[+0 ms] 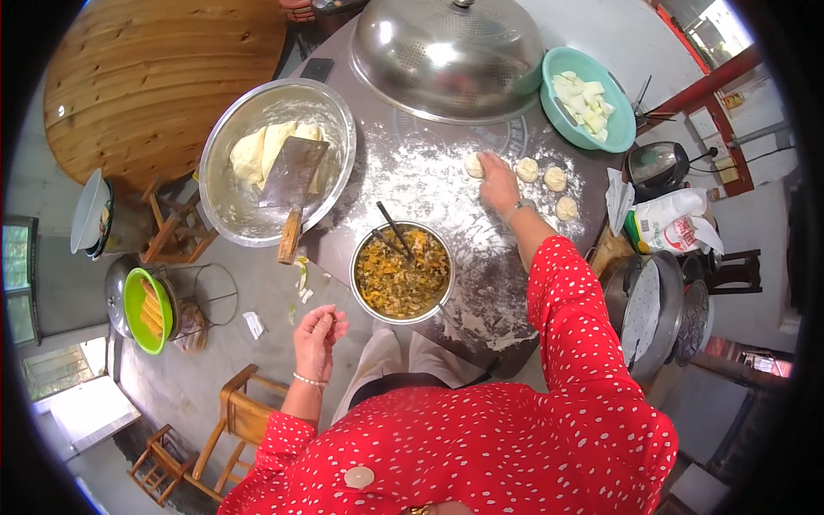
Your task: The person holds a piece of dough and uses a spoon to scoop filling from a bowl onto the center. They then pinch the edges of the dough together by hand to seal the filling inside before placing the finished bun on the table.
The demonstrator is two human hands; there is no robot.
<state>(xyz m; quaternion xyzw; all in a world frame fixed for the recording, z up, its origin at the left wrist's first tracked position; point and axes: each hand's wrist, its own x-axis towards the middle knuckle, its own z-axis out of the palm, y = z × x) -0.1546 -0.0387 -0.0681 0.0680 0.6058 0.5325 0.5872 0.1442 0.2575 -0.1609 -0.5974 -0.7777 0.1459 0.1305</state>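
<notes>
My right hand (499, 183) reaches over the floured mat. Its fingers are at the right side of a pleated dough bun (473, 165) and partly cover it; whether they grip it I cannot tell. To the right sit more pleated buns: one (527, 170), another (555, 179) and a lower one (566, 208). Close to my body, a metal bowl of chopped filling (402, 273) holds dark utensils (394, 228). My left hand (320, 331) hovers left of that bowl, fingers curled and thumb against them, with nothing visible inside.
A cleaver (293, 174) lies across a steel basin (215, 193) with dough (273, 151). A perforated steel dome lid (450, 58) stands at the back, beside a teal basin (621, 132) of pale cut vegetable pieces. Steamer pots (669, 309) are at right, a wooden chair (248, 412) at lower left.
</notes>
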